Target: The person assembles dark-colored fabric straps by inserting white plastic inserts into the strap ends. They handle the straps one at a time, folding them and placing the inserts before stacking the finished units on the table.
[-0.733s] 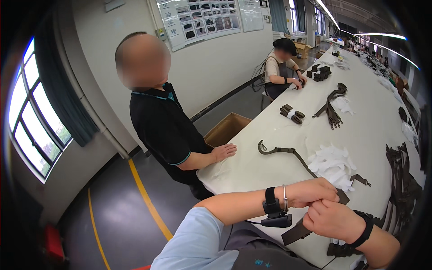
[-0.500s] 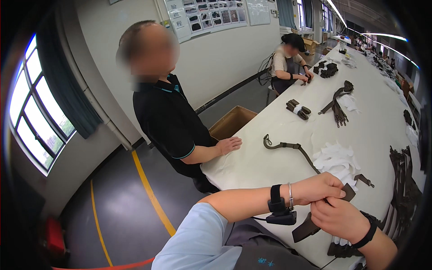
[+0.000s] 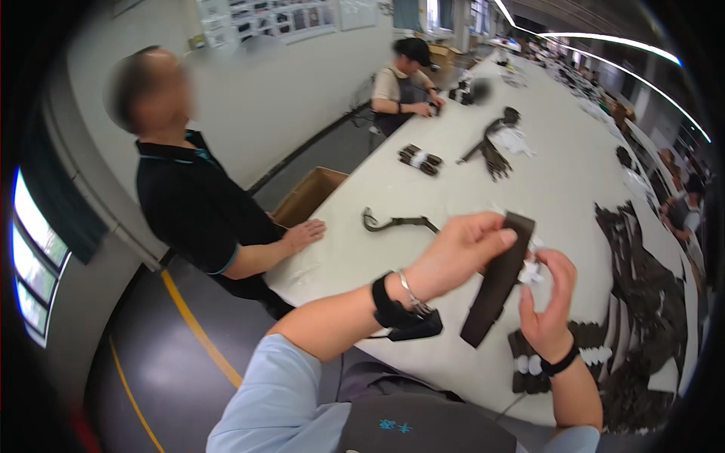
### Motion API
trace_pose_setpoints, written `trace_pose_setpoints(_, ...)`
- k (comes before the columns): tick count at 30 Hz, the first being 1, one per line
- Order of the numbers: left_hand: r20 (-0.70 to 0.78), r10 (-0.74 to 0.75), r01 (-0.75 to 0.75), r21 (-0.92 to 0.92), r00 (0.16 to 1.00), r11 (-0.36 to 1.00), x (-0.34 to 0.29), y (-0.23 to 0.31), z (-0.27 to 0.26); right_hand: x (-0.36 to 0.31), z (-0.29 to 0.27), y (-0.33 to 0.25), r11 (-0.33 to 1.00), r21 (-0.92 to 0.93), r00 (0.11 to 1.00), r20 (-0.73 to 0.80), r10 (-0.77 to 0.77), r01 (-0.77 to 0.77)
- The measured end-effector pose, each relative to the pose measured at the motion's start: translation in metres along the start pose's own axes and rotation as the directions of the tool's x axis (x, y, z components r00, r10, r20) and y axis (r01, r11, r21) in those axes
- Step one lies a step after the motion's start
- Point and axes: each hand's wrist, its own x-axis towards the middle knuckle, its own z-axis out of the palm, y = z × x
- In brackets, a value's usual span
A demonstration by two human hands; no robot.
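My left hand (image 3: 470, 253) pinches the upper end of a wide, flat dark-brown strap (image 3: 495, 287) between thumb and fingers. The strap slants down toward the table's near edge. Just right of it is my right hand (image 3: 550, 313), thumb and fingers apart, holding nothing that I can see. A narrower dark strap (image 3: 408, 221) with a hook at its far end lies on the table and runs behind my left hand; whether it joins the wide piece is hidden. White pieces (image 3: 532, 272) show between strap and right fingers, apparently on the table behind.
Dark straps (image 3: 642, 302) are heaped along the right side; banded bundles (image 3: 525, 362) lie by my right wrist. Farther up the white table (image 3: 340, 264) are a tied bundle (image 3: 420, 160) and hooked straps (image 3: 495, 147). A standing person's hand (image 3: 305, 235) rests on the left edge; another person (image 3: 404, 87) sits beyond.
Both hands have come up with the wide strap, which now shows nearly full length. My right hand has come off it and opened. The whole view has swung to the right.
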Motion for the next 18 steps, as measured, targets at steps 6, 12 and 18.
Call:
trace_pose_setpoints(6,-0.027,0.224,-0.222,0.067,0.974,0.973,0.023,0.017,0.029,-0.002,0.022,0.005,0.455,0.693,0.829,0.483,0.282,-0.559)
trace_pose_setpoints(12,-0.082,0.284,-0.286,-0.011,0.955,0.958,0.042,0.014,0.058,0.0,0.029,-0.001,0.027,0.9,0.822,0.384,0.42,-0.434)
trace_pose_setpoints(18,-0.065,0.178,-0.181,-0.033,0.982,0.983,0.06,0.014,0.061,-0.001,0.029,-0.018,0.075,0.882,0.756,0.352,0.552,-0.466)
